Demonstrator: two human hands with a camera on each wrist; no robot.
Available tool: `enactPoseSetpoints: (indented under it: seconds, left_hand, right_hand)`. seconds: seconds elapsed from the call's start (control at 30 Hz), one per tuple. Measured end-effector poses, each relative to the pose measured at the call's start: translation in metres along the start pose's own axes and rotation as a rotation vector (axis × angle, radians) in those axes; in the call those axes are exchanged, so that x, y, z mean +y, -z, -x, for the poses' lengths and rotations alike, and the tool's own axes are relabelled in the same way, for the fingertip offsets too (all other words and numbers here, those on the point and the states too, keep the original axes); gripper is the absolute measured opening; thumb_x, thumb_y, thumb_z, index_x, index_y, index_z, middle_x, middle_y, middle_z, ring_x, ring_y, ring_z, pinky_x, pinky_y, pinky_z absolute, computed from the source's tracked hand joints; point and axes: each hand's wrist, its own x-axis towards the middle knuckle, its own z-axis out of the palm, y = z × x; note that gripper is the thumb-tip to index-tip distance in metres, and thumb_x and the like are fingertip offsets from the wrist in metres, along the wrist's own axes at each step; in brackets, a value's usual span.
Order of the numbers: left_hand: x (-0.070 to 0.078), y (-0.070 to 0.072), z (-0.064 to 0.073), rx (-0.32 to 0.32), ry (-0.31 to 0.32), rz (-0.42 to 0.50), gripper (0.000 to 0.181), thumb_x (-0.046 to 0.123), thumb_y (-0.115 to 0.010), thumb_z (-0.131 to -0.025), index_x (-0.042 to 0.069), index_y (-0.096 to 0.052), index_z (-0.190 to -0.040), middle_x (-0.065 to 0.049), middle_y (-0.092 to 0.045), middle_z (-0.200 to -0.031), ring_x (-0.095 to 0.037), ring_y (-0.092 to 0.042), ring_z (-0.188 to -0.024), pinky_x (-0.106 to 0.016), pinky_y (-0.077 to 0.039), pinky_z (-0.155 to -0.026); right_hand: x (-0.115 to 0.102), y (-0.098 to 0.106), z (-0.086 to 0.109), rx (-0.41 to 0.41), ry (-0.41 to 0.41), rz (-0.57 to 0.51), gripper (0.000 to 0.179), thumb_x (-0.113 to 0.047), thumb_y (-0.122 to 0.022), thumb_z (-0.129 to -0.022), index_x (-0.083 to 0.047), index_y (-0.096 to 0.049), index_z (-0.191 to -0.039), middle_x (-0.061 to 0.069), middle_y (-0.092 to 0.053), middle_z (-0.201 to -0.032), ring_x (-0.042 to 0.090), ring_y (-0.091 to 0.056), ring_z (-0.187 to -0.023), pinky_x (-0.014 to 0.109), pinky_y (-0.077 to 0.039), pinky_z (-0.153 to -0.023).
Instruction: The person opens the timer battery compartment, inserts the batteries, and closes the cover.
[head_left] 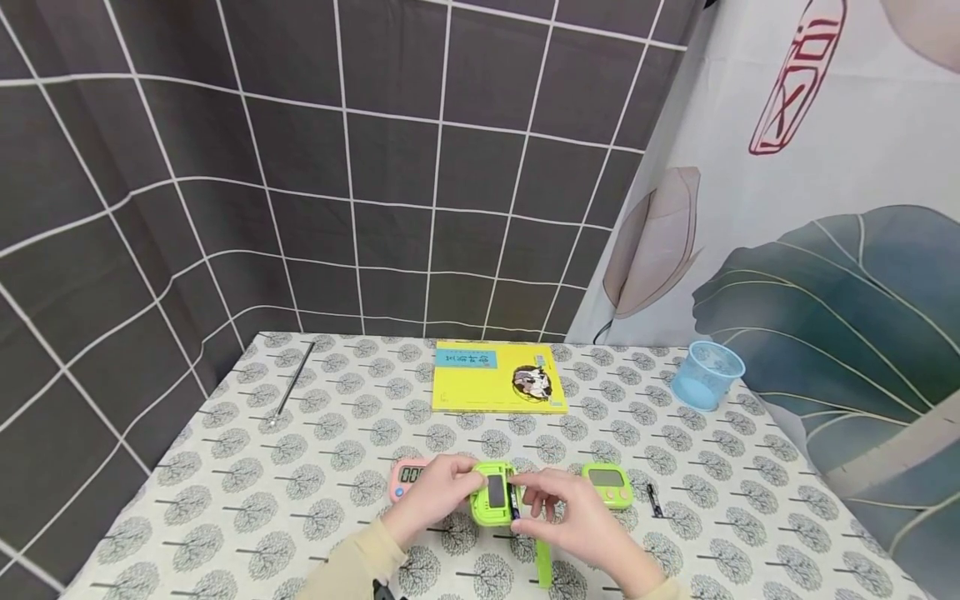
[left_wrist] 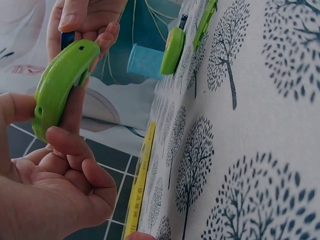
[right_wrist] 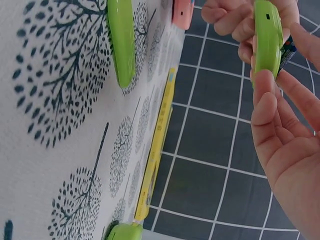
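Black battery [head_left: 514,502] points lengthwise forward along the timer [head_left: 496,492].

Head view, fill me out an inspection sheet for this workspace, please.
Surface: tree-print cloth under everything.
Job's things: green timer held above the cloth; dark battery at its right side.
Clutter: pink timer, second timer, green strip, small dark item, yellow book, blue basket, thin rod.
Hands: left hand grips the green timer; right hand has fingers on the dark battery.
Cables: thin dark line behind; cord or print, cannot tell.
Surroundings: dark grid curtain, pale leaf-print curtain.
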Motion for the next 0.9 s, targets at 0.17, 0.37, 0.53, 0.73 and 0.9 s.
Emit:
enactPoseSetpoints:
  seconds: [0.17,0.37,0.53,0.73,0.9]
  left_hand:
    - [-0.0004,-0.0003,0.0000,0.003,0.008,0.025,0.028,0.009,-0.053,-0.085,-0.007,-0.065,-0.104,-0.015,-0.069,-0.100,-0.015,-0.067,-0.073,-0.034,-0.057,-0.072]
    - [0.0002,-0.0002,0.0003,-0.003,0.002,-0.003,0.026,0.009,-0.054,-0.084,-0.006,-0.066,-0.101,-0.011,-0.068,-0.100,-0.012,-0.064,-0.073,-0.032,-0.057,-0.073]
    - [0.0012,0.0003,0.0013,-0.021,-0.023,-0.027,0.025,0.010,-0.055,-0.084,-0.006,-0.066,-0.099,-0.011,-0.065,-0.103,-0.013,-0.063,-0.076,-0.030,-0.056,-0.073]
    - [0.0015,0.0003,0.0012,-0.038,-0.017,-0.033,0.025,0.010,-0.055,-0.085,-0.005,-0.066,-0.102,-0.011,-0.067,-0.103,-0.013,-0.064,-0.076,-0.030,-0.056,-0.073]
    - [0.0014,0.0005,0.0016,-0.044,-0.005,-0.086,0.026,0.012,-0.055,-0.085,-0.002,-0.067,-0.103,-0.006,-0.068,-0.097,-0.011,-0.061,-0.072,-0.025,-0.054,-0.071]
  right_hand:
    - [0.0024,-0.0045,0.0013,0.042,0.028,0.040,0.041,-0.025,-0.078,-0.076,-0.007,-0.068,-0.112,-0.005,-0.064,-0.079,0.000,-0.054,-0.065,0.019,-0.050,-0.056]
    - [0.0038,-0.0081,0.0017,0.069,0.031,0.046,0.043,-0.024,-0.078,-0.076,-0.007,-0.067,-0.114,-0.008,-0.063,-0.079,-0.001,-0.055,-0.066,0.019,-0.051,-0.058]
    - [0.0016,-0.0070,0.0000,0.046,-0.039,0.016,0.060,-0.026,-0.078,-0.075,-0.004,-0.057,-0.127,-0.007,-0.063,-0.082,0.001,-0.056,-0.068,0.020,-0.052,-0.061]
    - [-0.0007,-0.0031,-0.0013,-0.021,-0.211,-0.021,0.077,-0.033,-0.079,-0.073,-0.002,-0.047,-0.136,-0.006,-0.062,-0.085,0.002,-0.057,-0.068,0.021,-0.053,-0.064]
    - [-0.0019,-0.0011,-0.0018,-0.075,-0.271,-0.069,0.078,-0.034,-0.079,-0.073,0.000,-0.047,-0.136,-0.004,-0.064,-0.087,0.003,-0.060,-0.070,0.021,-0.054,-0.066]
